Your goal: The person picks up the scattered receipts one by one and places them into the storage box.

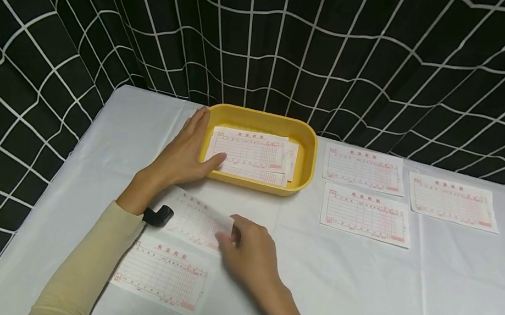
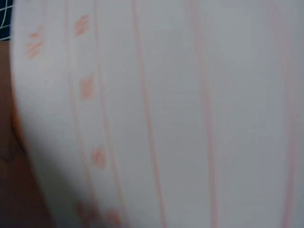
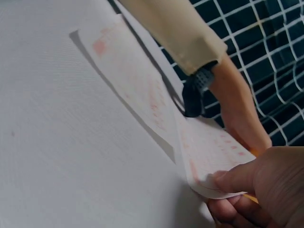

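Observation:
A yellow basket point(image 1: 297, 187) holds several printed paper slips point(image 1: 249, 148) with red lines. My left hand point(image 1: 185, 152) rests against its left end, fingers extended along the side and thumb over the front rim. Below the basket, my right hand point(image 1: 254, 252) pinches the right edge of another slip point(image 1: 197, 220) between thumb and fingers. That slip point(image 3: 204, 147) is tilted and slightly bent up in the right wrist view. It passes beneath my left wrist and fills most of the left wrist view, blurred. One more slip point(image 1: 162, 279) lies flat nearer me.
To the basket's right, three slips lie on the white cloth: one at the upper left point(image 1: 363, 169), one below it point(image 1: 365, 214), one farther right point(image 1: 455, 202). A black curtain with a white grid point(image 1: 296, 48) stands behind the table and along its left side.

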The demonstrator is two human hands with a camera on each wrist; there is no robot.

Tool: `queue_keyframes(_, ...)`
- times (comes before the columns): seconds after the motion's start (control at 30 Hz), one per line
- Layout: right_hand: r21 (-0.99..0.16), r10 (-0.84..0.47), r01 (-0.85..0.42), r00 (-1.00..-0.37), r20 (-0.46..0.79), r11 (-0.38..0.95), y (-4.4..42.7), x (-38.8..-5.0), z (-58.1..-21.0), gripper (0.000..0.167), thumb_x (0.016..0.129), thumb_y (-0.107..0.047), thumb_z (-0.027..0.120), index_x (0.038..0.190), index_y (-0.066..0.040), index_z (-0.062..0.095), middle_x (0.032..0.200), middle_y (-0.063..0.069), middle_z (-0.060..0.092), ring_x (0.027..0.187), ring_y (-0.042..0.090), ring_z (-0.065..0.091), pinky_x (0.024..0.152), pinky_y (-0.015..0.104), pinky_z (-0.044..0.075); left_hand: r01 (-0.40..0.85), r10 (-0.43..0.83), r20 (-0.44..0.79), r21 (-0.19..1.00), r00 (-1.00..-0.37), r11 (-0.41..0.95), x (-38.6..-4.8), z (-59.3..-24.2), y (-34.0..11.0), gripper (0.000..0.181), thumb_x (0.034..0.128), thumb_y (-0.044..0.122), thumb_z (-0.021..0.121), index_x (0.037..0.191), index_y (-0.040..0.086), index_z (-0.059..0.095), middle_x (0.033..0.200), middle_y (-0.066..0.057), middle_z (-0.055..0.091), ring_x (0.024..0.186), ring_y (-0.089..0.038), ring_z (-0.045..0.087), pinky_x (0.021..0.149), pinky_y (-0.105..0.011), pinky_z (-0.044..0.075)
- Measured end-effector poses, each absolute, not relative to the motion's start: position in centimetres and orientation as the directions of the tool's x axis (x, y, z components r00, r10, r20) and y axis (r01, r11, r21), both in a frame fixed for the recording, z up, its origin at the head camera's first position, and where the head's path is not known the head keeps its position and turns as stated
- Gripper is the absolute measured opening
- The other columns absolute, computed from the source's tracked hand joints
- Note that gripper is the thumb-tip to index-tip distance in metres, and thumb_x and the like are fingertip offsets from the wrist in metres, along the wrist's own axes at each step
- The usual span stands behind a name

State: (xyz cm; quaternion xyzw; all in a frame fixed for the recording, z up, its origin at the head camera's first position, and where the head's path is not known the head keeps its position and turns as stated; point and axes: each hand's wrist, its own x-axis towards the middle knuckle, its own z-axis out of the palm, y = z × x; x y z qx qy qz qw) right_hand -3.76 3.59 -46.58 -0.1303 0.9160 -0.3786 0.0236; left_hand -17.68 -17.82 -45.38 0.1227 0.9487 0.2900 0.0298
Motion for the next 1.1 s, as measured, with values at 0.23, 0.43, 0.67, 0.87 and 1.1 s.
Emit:
queue_keyframes(0.23, -0.806, -0.192, -0.162, -0.98, 0.061, 0.569, 5.1, -4.2, -46.3, 0.029, 0.093, -0.009, 0.075, 0.073, -0.011, 0.055, 0.064, -0.006, 0.045, 0.059, 0.005, 0.039, 0.056, 0.019, 0.031, 0.223, 0.255, 0.02, 0.557, -0.967, 0.8, -17.8, -45.5, -18.0, 0.107, 0.0972, 0.054, 0.06, 0.17, 0.004, 0.0, 0.18, -0.013, 0.001, 0.168, -0.035, 0.008, 0.136, -0.052, 0.016)
queue_keyframes(0.43, -0.82, -0.128, -0.137, -0.989, 0.078, 0.556, 6.7, -4.6, -46.1, 0.008, 0.094, -0.007, 0.077, 0.098, -0.001, 0.079, 0.079, 0.004, 0.07, 0.069, 0.009, 0.058, 0.066, 0.02, 0.051, 0.235, 0.266, 0.026, 0.558, -0.964, 0.796, -18.1, -45.7, -17.7, 0.107, 0.097, 0.057, 0.058, 0.17, 0.004, 0.001, 0.18, -0.013, 0.001, 0.168, -0.033, 0.007, 0.137, -0.05, 0.015)
queue_keyframes(0.67, -0.864, -0.1, -0.088, -0.994, 0.044, 0.496, 8.5, -5.0, -45.1, 0.008, 0.089, -0.004, 0.081, 0.097, -0.001, 0.078, 0.083, 0.009, 0.077, 0.073, 0.01, 0.067, 0.068, 0.018, 0.057, 0.217, 0.249, 0.021, 0.559, -0.968, 0.8, -17.8, -45.6, -18.0, 0.107, 0.0967, 0.055, 0.059, 0.17, 0.005, 0.001, 0.181, -0.012, 0.001, 0.168, -0.035, 0.01, 0.136, -0.051, 0.017)
queue_keyframes(0.87, -0.849, -0.123, -0.09, -0.992, 0.03, 0.521, 10.6, -5.6, -43.7, 0.009, 0.09, -0.004, 0.082, 0.098, -0.001, 0.08, 0.084, 0.01, 0.079, 0.073, 0.008, 0.067, 0.068, 0.017, 0.057, 0.223, 0.253, 0.024, 0.558, -0.967, 0.799, -17.7, -45.5, -18.0, 0.107, 0.0966, 0.056, 0.058, 0.17, 0.005, 0.001, 0.18, -0.012, 0.002, 0.168, -0.035, 0.01, 0.136, -0.052, 0.017)
queue_keyframes(1.1, -0.85, -0.161, -0.065, -0.987, -0.024, 0.523, 13.2, -7.3, -41.6, 0.009, 0.094, -0.008, 0.078, 0.101, -0.003, 0.077, 0.093, 0.012, 0.078, 0.08, 0.006, 0.07, 0.071, 0.017, 0.059, 0.228, 0.253, 0.032, 0.557, -0.967, 0.799, -17.8, -45.6, -17.9, 0.106, 0.097, 0.055, 0.059, 0.17, 0.005, 0.001, 0.18, -0.013, 0.003, 0.168, -0.032, 0.008, 0.137, -0.049, 0.013)
